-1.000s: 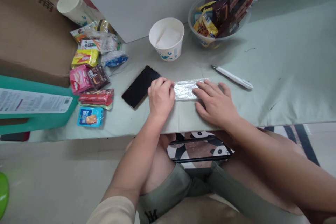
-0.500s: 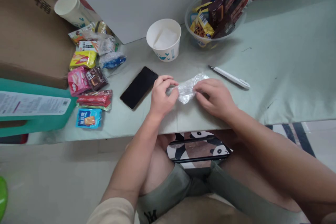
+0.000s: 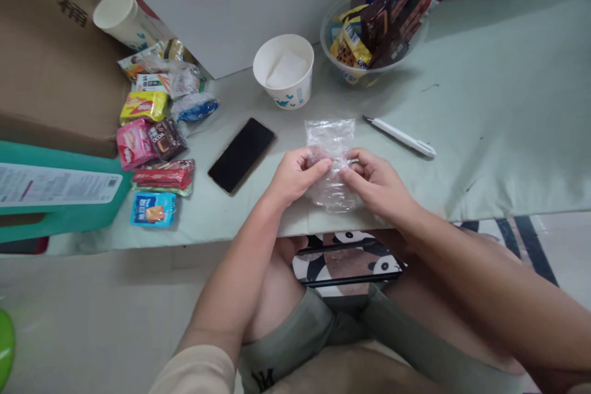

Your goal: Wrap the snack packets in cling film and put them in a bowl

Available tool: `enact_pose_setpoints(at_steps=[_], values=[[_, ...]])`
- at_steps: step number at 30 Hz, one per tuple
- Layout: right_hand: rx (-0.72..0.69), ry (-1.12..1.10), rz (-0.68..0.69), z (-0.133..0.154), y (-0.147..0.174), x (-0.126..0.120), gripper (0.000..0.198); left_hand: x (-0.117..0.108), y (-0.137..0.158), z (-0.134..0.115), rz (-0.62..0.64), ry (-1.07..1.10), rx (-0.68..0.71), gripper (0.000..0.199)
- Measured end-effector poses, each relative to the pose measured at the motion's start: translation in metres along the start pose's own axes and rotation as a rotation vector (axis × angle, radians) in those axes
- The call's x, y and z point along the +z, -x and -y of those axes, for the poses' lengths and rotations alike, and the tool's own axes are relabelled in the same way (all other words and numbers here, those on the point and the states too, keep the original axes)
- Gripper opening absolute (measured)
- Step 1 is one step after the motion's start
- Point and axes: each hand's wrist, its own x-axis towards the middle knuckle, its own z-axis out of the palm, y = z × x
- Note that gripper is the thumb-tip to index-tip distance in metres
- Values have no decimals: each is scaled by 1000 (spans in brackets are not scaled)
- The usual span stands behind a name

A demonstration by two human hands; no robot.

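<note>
A crinkled clear plastic bag (image 3: pixel 330 134) stands between my hands over the table's front part, its length running away from me. My left hand (image 3: pixel 298 175) grips its left side, thumb on top. From the right, my right hand (image 3: pixel 376 181) pinches the bag's other side, thumb and fingers closed near the middle. The two thumbs almost meet. Left of my hands lies a black phone (image 3: pixel 242 155). A white pen (image 3: pixel 401 136) rests to the right. Behind the bag is a white paper cup (image 3: pixel 290 95) with something white inside.
A clear plastic bowl (image 3: pixel 330 52) of wrapped snacks stands at the back. On the left are several snack packets (image 3: pixel 152 209), stacked paper cups (image 3: pixel 117 12), a cardboard box (image 3: pixel 50 74) and a green container (image 3: pixel 92 215). A white panel (image 3: pixel 231 6) rises behind.
The bag has turned from lying slantwise to lengthwise and is spread wider. Both hands have shifted, the thumbs now closer together at its middle.
</note>
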Motion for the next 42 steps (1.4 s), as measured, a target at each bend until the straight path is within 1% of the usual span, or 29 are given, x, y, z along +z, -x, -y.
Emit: enact_pose_setpoints(at_steps=[2,5,7,9,12,16,18,21,24,26,28,30,31,33,34,36,37,38,40,42], values=[[16,45,4,0,1,-2,28,-2,2,0,19,37,-38,32],[52,-4,14,0,1,-3,27,-6,6,-3,94,96,-114,37],[48,-44,15,-1,1,-2,28,-7,8,-5,141,123,-130,42],[13,-58,-3,0,1,-1,28,-7,9,-6,150,115,-127,42],[-48,-53,-57,0,0,1,23,-6,8,-4,106,102,-128,36],[-90,-53,-86,-6,-3,4,22,-6,7,0,41,194,-103,32],[-108,-78,-88,-12,-6,4,20,-7,7,1,38,230,-86,32],[-146,-114,-89,-20,-8,4,13,-7,6,0,55,213,-71,33],[-135,-112,-84,-22,-8,1,7,-8,5,-3,51,176,-79,22],[-94,-109,-76,-20,-7,-2,12,-8,5,-5,34,180,-86,14],[-84,-92,-74,-15,-5,-4,17,-8,4,-6,52,211,-92,20],[-107,-16,-72,-10,-4,-5,24,-7,3,-6,71,206,-70,29],[-115,36,-73,-8,-3,-4,26,-7,3,-5,69,182,-51,29],[-113,83,-87,-5,-2,-3,17,-6,2,-3,45,130,-21,22],[-100,55,-99,-4,-2,-2,18,-5,2,-2,36,123,-17,22],[-68,-59,-115,-5,-4,0,45,-3,2,0,34,151,-16,26],[-54,-98,-114,-6,-4,1,53,-2,2,1,32,169,-6,27],[-43,-102,-105,-7,-5,1,54,-2,2,1,26,186,11,27],[-41,-14,-109,-7,-6,0,41,-3,2,0,-5,218,43,28],[-83,122,-172,-3,-6,-2,28,-7,-1,-1,-68,256,45,30]])
